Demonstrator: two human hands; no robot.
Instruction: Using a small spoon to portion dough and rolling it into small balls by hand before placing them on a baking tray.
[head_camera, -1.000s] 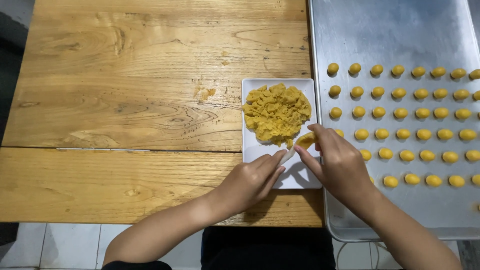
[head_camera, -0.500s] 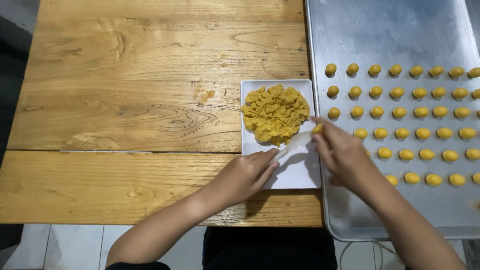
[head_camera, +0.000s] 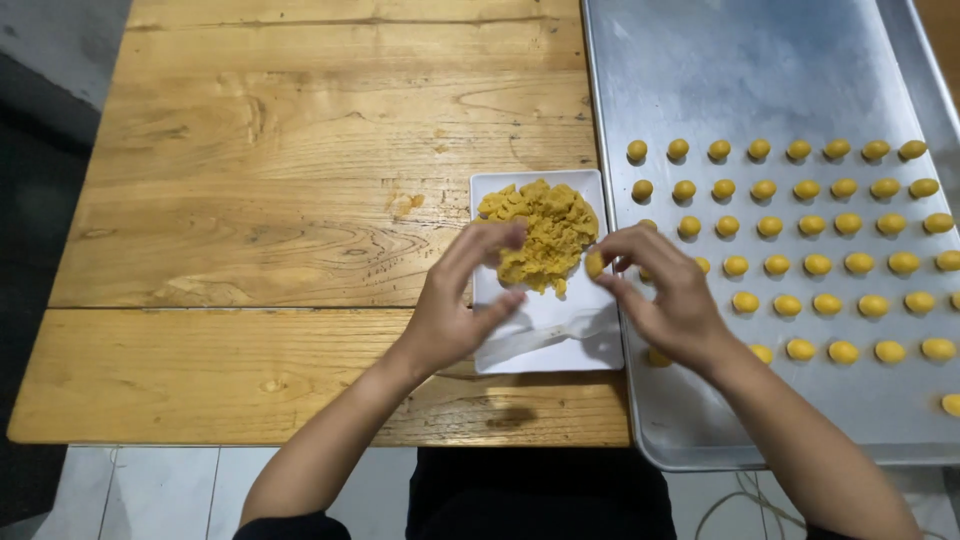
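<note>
Wooden table (head_camera: 250, 200): broad planks, strong grain, a seam running across the near part; its left and middle surface carries nothing else.

Left hand (head_camera: 460, 300): over the left edge of the plate, fingers curled and partly spread, fingertips reaching the near-left side of the dough heap; whether it grips any dough cannot be told.

White square plate (head_camera: 560, 345): on the table, just beside the tray's left rim. Near half bare.

Yellow dough heap (head_camera: 545, 230): crumbly mound on the far half of the plate, between the two hands.

Small dough piece (head_camera: 595, 264): pinched between thumb and fingertips of the right hand, at the right edge of the heap.

Right hand (head_camera: 665, 300): straddles the plate's right edge and the tray rim, closed narrowly on the small piece; it covers some balls of the nearer rows.

Metal baking tray (head_camera: 750, 70): large, far half bare.

Rows of small dough balls (head_camera: 820, 265): yellow, evenly spaced, apart from each other, filling the tray's middle and right.
</note>
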